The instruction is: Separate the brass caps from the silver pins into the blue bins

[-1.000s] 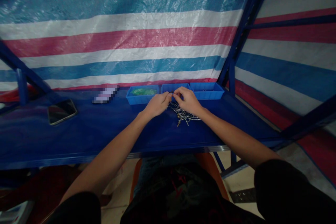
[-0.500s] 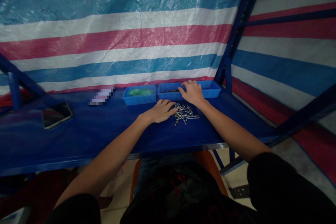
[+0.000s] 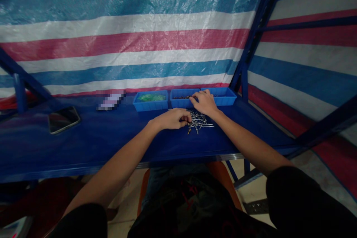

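A loose pile of thin silver blind rivets [image 3: 199,119] lies on the blue table, with a brass-coloured piece [image 3: 189,131] at its near edge. My left hand [image 3: 174,118] rests at the pile's left side, fingers curled in and closed; what they hold, if anything, is hidden. Just behind the pile, my right hand [image 3: 205,103] is over the front rims of the middle blue bin [image 3: 178,102] and the right blue bin [image 3: 227,100]. Its fingers are bent, thumb apart, with nothing visible in them. Small brownish parts [image 3: 181,97] lie in the middle bin.
The left blue bin [image 3: 150,107] contains a green, plastic-looking bundle [image 3: 152,97]. A phone [image 3: 64,119] lies on the blue table [image 3: 111,141] at left, near a blurred-out flat item [image 3: 111,100]. Blue frame posts [image 3: 244,81] and striped sheeting [image 3: 125,41] enclose the table.
My left hand's fingers have curled in from lying spread beside the pile. My right hand has drawn slightly back toward me from the bins. The view has shifted a little.
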